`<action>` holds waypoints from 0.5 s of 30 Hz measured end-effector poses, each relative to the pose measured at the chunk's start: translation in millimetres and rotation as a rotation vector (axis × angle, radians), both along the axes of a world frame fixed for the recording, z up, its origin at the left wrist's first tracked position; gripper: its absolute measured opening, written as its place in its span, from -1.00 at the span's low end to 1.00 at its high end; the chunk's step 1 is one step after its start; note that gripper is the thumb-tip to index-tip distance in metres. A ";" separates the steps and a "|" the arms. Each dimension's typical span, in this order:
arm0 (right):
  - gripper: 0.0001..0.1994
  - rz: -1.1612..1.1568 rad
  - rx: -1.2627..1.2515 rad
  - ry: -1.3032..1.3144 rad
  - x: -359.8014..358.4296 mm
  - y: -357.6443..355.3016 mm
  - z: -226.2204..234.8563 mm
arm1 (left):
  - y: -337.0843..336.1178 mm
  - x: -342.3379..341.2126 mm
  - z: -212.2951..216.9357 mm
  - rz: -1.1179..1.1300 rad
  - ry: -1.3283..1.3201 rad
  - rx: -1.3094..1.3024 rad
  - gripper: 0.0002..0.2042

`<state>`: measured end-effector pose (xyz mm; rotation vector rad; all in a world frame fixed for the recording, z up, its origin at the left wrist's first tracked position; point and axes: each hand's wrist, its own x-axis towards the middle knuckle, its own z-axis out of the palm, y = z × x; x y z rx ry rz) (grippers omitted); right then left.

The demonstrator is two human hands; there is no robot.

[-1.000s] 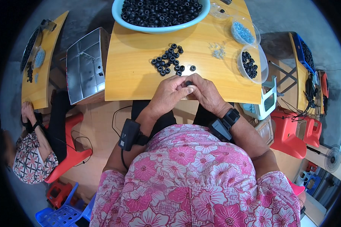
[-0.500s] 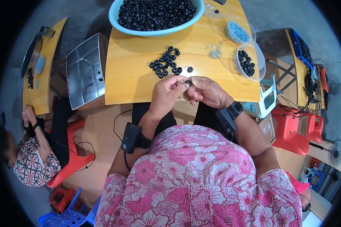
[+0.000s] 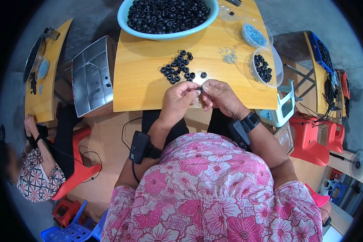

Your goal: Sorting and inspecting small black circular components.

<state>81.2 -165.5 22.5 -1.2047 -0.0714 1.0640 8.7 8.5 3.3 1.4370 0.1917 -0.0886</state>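
left hand [image 3: 180,98] and right hand [image 3: 218,95] pinching small black ring [image 3: 200,88], loose rings [image 3: 179,71] beside

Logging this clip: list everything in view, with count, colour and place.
table: one, yellow wood, centre
basin: one, pale blue, far edge, full of black rings
loose rings: a small pile, black, mid-table
tub: one, clear, right edge, black rings inside
blue beads: one heap, far right
metal tray: one, grey, left of table
co-worker: one, lower left
left hand, right hand: together, pinching one small black ring
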 end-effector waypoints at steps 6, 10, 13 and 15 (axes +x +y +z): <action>-0.90 -0.238 -0.156 -0.339 -9.8 9.1 -0.9 | -4.2 0.5 -2.6 0.059 -0.022 -0.036 -0.84; -0.89 -0.244 -0.246 -0.557 -12.7 12.8 0.1 | -3.3 0.0 -6.7 0.072 -0.057 -0.013 -0.86; -0.86 -0.254 -0.258 -0.576 -13.0 14.6 -1.0 | -1.4 -0.2 -4.7 0.053 -0.032 -0.021 -0.87; -0.85 -0.257 -0.245 -0.538 -12.6 15.1 -1.3 | -0.6 -0.2 -3.3 0.042 -0.009 -0.022 -0.88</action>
